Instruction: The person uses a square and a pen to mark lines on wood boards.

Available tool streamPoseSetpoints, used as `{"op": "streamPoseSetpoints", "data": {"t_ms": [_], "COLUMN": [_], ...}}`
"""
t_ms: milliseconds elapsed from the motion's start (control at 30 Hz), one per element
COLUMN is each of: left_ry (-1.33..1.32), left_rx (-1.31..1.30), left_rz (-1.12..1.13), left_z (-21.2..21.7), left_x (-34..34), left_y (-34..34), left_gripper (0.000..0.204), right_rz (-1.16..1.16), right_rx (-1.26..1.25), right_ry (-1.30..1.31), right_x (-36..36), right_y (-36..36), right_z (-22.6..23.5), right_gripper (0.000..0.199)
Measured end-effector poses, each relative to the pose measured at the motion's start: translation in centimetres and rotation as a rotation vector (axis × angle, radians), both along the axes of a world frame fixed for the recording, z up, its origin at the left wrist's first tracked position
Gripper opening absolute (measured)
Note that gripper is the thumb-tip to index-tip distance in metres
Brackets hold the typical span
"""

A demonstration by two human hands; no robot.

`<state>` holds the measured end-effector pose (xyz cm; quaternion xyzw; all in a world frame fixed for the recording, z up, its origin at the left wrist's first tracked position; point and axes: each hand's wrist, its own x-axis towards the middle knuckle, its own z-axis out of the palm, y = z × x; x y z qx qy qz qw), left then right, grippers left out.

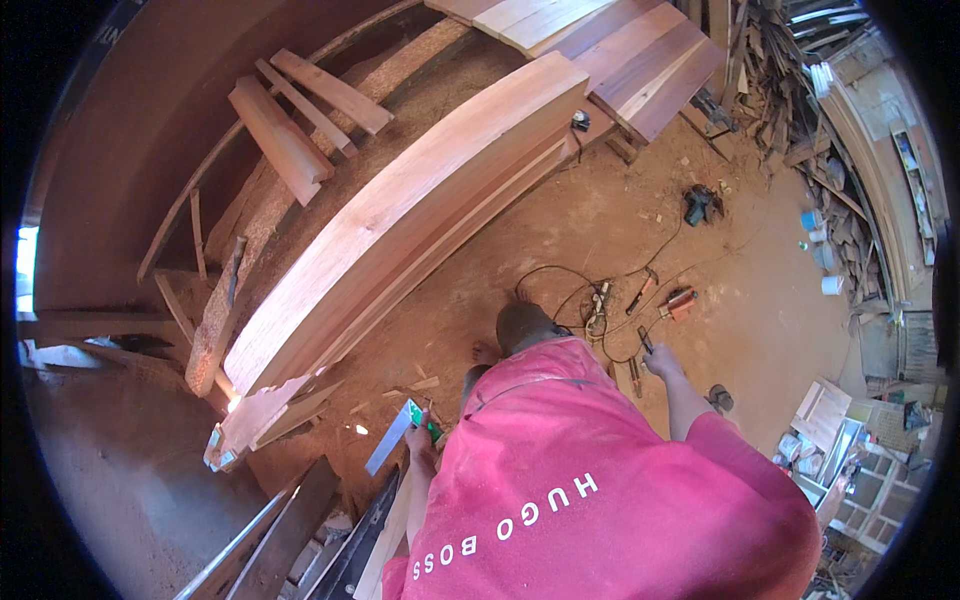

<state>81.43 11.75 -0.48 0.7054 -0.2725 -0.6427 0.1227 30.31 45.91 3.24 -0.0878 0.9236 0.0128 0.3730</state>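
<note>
My left hand (421,452), at the lower middle, is closed around a green-handled tool with a flat, pale blade (387,440). Its exact kind does not show. Out to the right, my right hand (661,361) grips a slim dark-handled tool (645,340) whose far end points up at the floor tools. Beyond that lie an orange-bodied hand tool (680,303), a slim orange-and-black tool (641,291) and a looped dark cord (550,268). A long curved plank (420,190) stands on edge left of me, with a splintered near end.
Short boards (275,140) lie past the long plank. Wide planks (650,60) are stacked at the top. A dark power tool (702,205) sits on the dusty floor (480,270). Scrap wood, small buckets (830,285) and frames line the right side. More timber stands at lower left.
</note>
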Motion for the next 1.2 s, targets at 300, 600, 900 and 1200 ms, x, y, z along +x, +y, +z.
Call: {"op": "streamPoseSetpoints", "data": {"t_ms": [300,600,900,1200], "left_ry": [-0.071,-0.348,-0.49,-0.266], "left_rx": [-0.445,-0.799,-1.025,-1.002], "left_rz": [0.23,-0.099,-0.386,-0.21], "left_z": [-4.5,3.5,3.3,-18.0], "left_x": [-5.0,-22.9,-39.3,-45.9], "left_y": [-1.9,4.1,5.5,1.5], "left_gripper": [0.038,0.054,0.045,0.032], "right_rz": [0.289,0.572,0.605,0.597], "right_rx": [-0.352,-0.581,-0.71,-1.182], "right_ry": [-0.026,-0.147,-0.42,-0.184], "right_x": [-2.6,-8.9,-18.7,-27.5], "right_y": [-17.3,-23.2,-29.7,-36.1], "right_z": [6.3,6.1,-1.0,-20.9], "right_gripper": [0.037,0.041,0.03,0.027]}}
